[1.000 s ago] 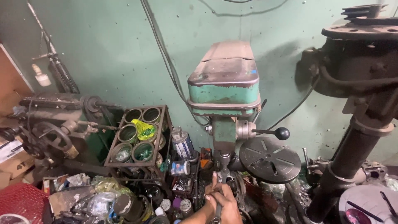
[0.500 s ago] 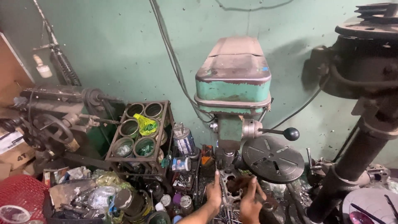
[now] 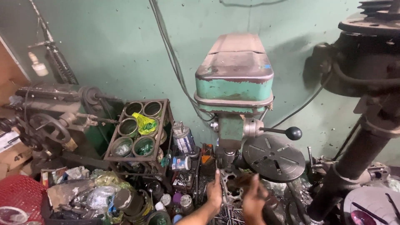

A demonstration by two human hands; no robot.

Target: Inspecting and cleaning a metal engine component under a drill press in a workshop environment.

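Below the green drill press [image 3: 234,83], both hands on a dark metal part [image 3: 233,183] under the spindle; left hand [image 3: 215,192] flat against its side, right hand [image 3: 253,201] blurred, grip unclear; round table [image 3: 273,157] swung right, can rack [image 3: 139,133] left, clutter crowding the surface [image 3: 83,196].

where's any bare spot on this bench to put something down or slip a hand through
Barest: the round slotted drill table, right of the left hand and right hand. Left of them, cans and jars crowd up to the rack of tins.
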